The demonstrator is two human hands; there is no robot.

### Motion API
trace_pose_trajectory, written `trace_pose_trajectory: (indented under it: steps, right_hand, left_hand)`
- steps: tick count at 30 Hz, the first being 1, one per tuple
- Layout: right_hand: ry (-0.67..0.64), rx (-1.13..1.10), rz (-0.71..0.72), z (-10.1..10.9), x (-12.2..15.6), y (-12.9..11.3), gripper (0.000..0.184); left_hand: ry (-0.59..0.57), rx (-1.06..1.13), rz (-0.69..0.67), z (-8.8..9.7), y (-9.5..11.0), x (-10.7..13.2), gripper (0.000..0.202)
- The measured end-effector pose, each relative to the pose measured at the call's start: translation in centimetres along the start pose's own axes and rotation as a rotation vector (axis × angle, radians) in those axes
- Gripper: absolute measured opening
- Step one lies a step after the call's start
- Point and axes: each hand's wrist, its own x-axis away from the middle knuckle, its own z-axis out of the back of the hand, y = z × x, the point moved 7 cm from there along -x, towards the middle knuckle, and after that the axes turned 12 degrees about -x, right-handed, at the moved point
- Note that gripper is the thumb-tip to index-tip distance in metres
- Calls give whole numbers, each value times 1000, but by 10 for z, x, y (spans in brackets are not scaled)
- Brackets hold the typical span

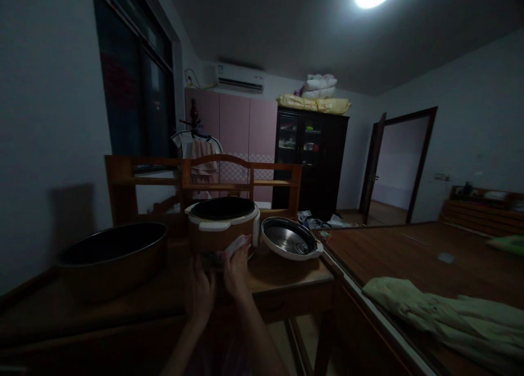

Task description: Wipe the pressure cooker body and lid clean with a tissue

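Observation:
A rice cooker body [213, 237] with a white rim, a dark open top and a white front catch stands on the wooden desk [270, 280]. My right hand [237, 269] is closed on a thin whitish cloth or tissue [238, 245] held against the cooker's lower front. Beside it, my left hand [200, 291] reaches to the cooker's dark front panel, fingers stretched upward. To the left stands a big dark inner pot [118, 272]. On the right, the detached lid [286, 235] lies with its steel underside facing up.
A wooden shelf rail [216, 159] rises along the desk's back. Right of the desk is a wooden bed board [380, 245] with a crumpled pale green cloth [446, 310]. Clothes hang on a rack [196, 138] behind. A window [135, 81] and wall close off the left.

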Motion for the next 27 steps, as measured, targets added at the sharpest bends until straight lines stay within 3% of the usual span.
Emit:
trace_pose_trajectory:
  steps: [17, 27]
  right_hand:
    - [-65, -44, 5, -4, -2, 5, 84]
    - [-25, -67, 2, -6, -2, 8, 85]
  left_hand:
    - [-25, -78, -38, 1, 12, 1, 66]
    - [-8, -174, -39, 6, 15, 2, 62]
